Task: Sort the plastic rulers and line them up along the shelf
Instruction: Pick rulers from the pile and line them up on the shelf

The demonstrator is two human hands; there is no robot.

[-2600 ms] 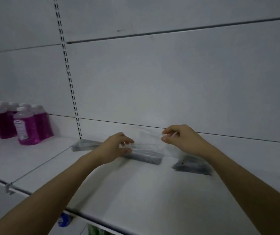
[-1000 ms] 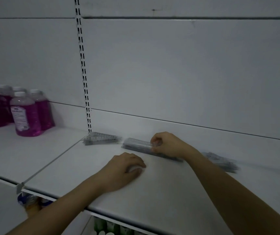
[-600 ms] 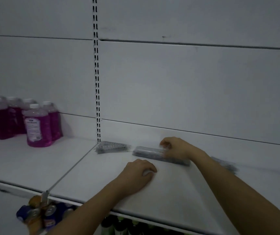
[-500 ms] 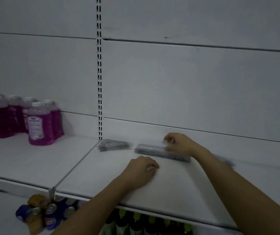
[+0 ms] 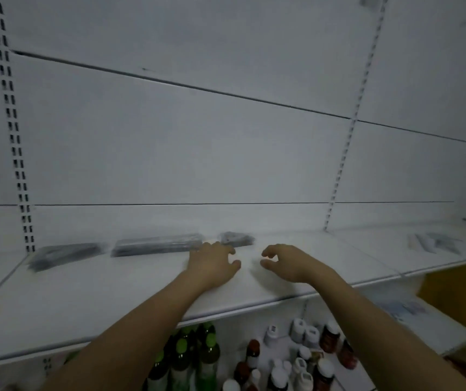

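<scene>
Along the back of the white shelf (image 5: 91, 300), three dark ruler packs lie in a row, all blurred. The left pack (image 5: 65, 253) sits just right of the slotted upright (image 5: 15, 136), slanted a little toward the front. The middle pack (image 5: 157, 244) is the longest and lies close to the back wall, apart from the left one by a small gap. The short pack (image 5: 236, 239) lies right of it, near the wall too.

The left hand (image 5: 212, 263) rests palm down on the shelf, fingers loosely spread and slightly bent; its fingertips reach the right end of the middle pack and seem to touch it, though the blur makes contact unsure. It grips nothing. The right hand (image 5: 285, 263) hovers just beside it, fingers curled like a loose claw with thumb and forefinger apart, holding nothing. It is in front of and to the right of the short pack, not touching it.

Farther right, past a second upright (image 5: 347, 136), a few pale strips (image 5: 429, 242) lie on the next shelf section; what they are cannot be told. Below the shelf stand green-capped bottles (image 5: 195, 359) and, to their right, small white-capped jars (image 5: 302, 354).
</scene>
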